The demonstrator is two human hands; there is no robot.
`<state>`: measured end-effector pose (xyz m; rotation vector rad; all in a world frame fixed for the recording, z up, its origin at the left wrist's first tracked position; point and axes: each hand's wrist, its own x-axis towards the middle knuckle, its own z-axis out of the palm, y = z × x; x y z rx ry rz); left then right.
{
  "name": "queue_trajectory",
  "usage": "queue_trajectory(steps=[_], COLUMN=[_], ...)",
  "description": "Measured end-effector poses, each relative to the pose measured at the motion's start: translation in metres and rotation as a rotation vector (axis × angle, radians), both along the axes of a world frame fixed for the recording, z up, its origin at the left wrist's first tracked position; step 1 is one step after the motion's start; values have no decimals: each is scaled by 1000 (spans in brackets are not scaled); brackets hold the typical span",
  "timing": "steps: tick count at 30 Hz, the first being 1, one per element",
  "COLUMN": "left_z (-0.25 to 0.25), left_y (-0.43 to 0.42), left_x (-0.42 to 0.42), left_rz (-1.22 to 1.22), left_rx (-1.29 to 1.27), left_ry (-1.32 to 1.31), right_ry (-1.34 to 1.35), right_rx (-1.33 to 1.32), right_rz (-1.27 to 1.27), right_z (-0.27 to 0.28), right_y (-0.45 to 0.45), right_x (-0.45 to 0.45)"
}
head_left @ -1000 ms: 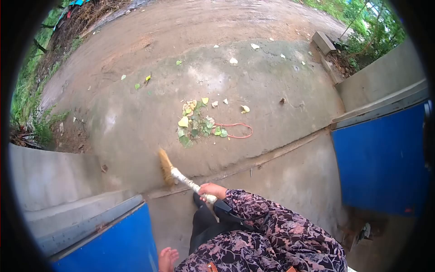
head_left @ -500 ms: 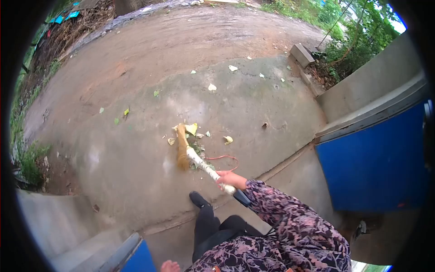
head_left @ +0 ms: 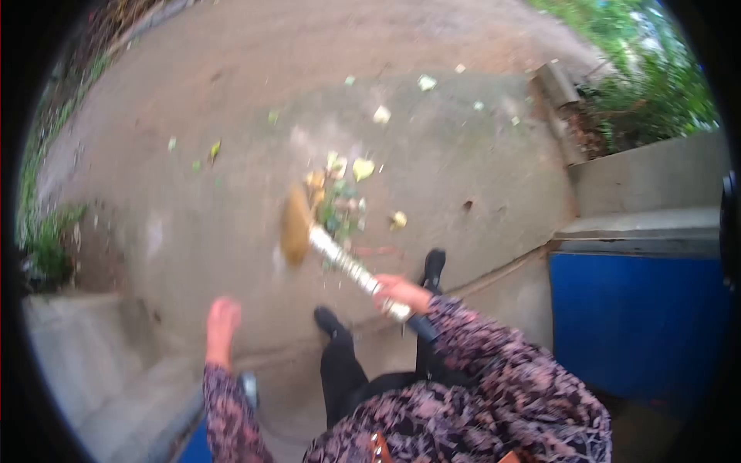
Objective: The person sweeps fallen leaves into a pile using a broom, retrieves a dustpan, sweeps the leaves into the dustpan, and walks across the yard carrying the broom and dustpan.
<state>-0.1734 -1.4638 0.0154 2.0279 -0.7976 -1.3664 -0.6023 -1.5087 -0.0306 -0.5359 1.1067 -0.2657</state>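
Concrete ground (head_left: pixel 478 154) fills the middle of the view, and brown dirt (head_left: pixel 309 46) lies beyond it. On the right is a blue panel (head_left: pixel 633 324) under a grey ledge; green plants (head_left: pixel 664 100) grow above. Two dark shoes (head_left: pixel 434 266) stand apart near the ground's edge. Leaves, green and yellow, form a small pile (head_left: pixel 338 204), with a thin red cord (head_left: pixel 374 250) near its lower side.

Just left of this pile is the broom (head_left: pixel 295 228), its yellow-brown head blurred, its white wrapped handle slanting down to the right. The right hand (head_left: pixel 401 292) is closed around this handle. The left hand (head_left: pixel 222 316) is raised and holds nothing visible; I cannot tell how its fingers stand.
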Motion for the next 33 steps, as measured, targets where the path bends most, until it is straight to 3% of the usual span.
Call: queue_trajectory(steps=[1,3,5,8,10,12,14,17,22,24,29,31,33], left_z=[-29,-69,-124,-236,-309,-351,-381,-429,-542,-569,-593,-611,-603], left_y=[-4,-9,-15,-19,-10,-19,-41,-65,-74,-72,-94,-92,-91], left_x=[-10,-53,-107,-184,-237,-284,-327,-367,-402,-413,-424,-424,-422], left_rz=[-35,82,65,-69,-397,-550,-665,-860,-858,-936,-959,-1102,-562], left_rx=[24,79,190,374,176,69,103,158,83,-44,-23,54,249], left_ry=[-43,160,153,153,-127,-290,-315,-339,-437,-571,-655,-491,-212], right_ry=[-22,-214,-90,343,331,298,202,113,127,147,141,251,212], right_rx=[82,153,96,-6,99,209,409,537,577,609,573,514,483], right_rz=[-21,-93,-42,213,110,37,-211,-354,-451,-515,-535,-418,-460], right_z=[10,21,10,-14,-29,-45,-72,-93,-101,-105,-105,-94,-93], right_y=[-10,-25,-33,-42,-33,-25,-13,-10,-3,0,-4,-17,-13], right_x=[-18,-62,-111,-178,-214,-235,-253,-260,-271,-267,-259,-236,-234])
